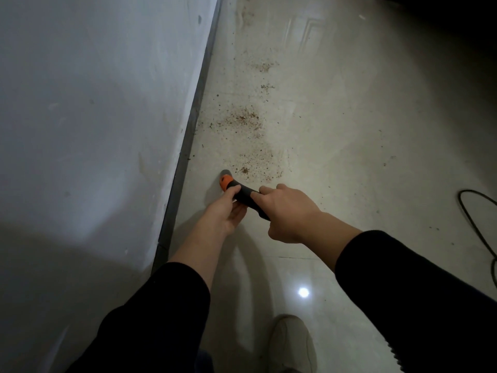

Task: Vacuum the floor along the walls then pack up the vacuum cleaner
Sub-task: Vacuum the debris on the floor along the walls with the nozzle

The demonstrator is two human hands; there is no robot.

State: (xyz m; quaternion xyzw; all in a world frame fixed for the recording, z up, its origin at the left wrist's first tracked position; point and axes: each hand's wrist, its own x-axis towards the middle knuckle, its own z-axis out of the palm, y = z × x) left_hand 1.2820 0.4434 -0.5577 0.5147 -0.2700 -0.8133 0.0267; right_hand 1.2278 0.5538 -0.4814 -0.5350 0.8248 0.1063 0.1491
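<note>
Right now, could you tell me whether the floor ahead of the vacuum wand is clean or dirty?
Dirty: brown debris patches speckle the tiled floor beyond the orange-tipped vacuum wand.

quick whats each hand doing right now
Left hand: grips the vacuum tube near its floor end.
Right hand: grips the same tube further back.
</note>
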